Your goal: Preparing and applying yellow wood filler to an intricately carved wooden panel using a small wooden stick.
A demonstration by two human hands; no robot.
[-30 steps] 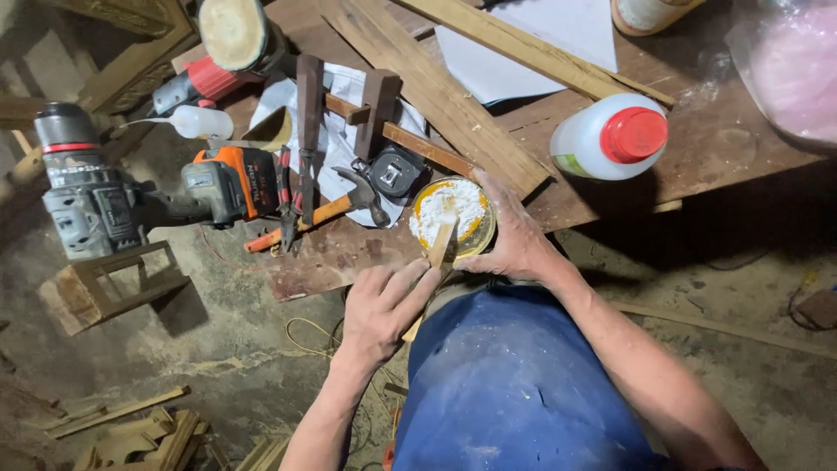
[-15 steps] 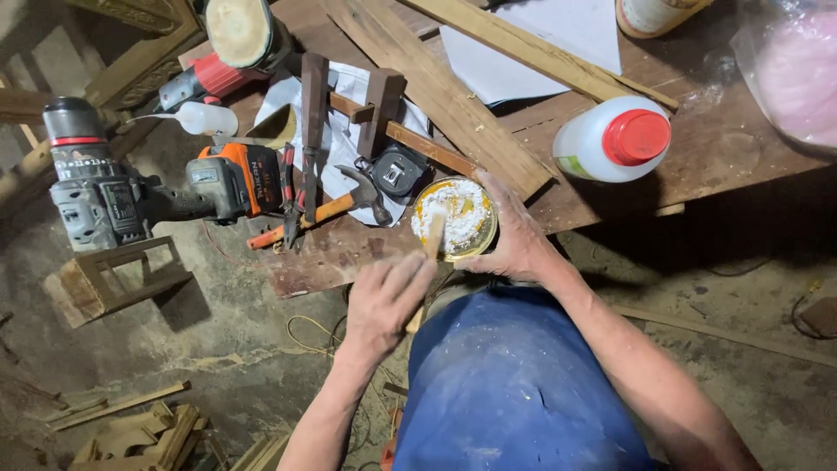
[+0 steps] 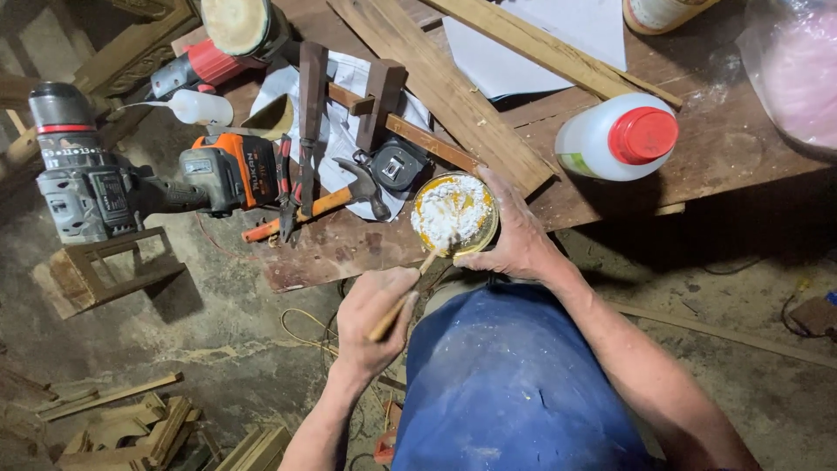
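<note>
Stick [image 3: 403,296], gripped by left hand [image 3: 373,318], now dipped into bowl [image 3: 453,212] w/ white paste; earlier held clear. Bowl steadied throughout by right hand [image 3: 516,235], on table [image 3: 732,139].

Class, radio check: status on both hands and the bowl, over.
Left hand shut on wooden stick, tip in white paste. Right hand grips the small bowl at the bench edge. Hammer close alongside, not touching.

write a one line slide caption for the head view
Left hand works a wooden stick in a small bowl of white paste steadied by the right hand, beside a hammer.
</note>
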